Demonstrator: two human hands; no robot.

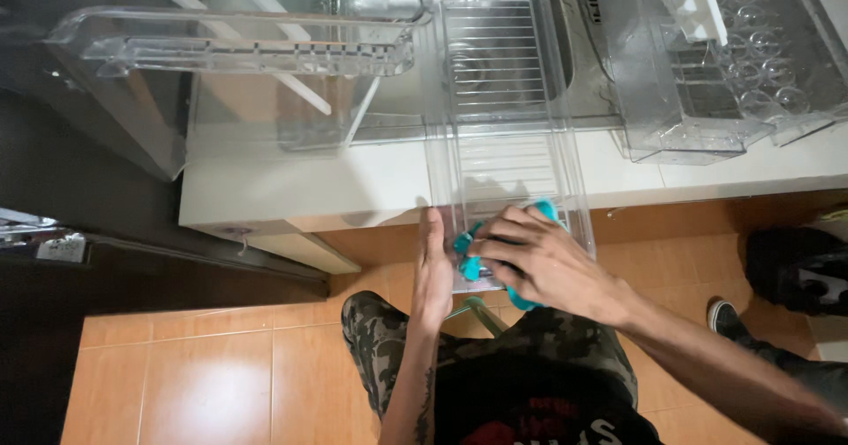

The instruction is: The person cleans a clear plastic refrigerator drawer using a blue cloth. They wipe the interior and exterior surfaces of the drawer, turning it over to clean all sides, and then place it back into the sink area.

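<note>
— Where was the cloth (pixel 530 233)?
— Under my right hand (pixel 539 264), fingers pressed down on it inside the clear tray (pixel 503 158).
— And the left hand (pixel 433 273)?
— Flat, fingers together, against the tray's near left side.

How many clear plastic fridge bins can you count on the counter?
3: a wide bin at left, a long narrow bin in the middle under both hands, another bin at right. More may be hidden.

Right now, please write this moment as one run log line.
left hand: steadies clear tray | right hand: presses teal cloth inside tray | tray: overhangs counter
</note>
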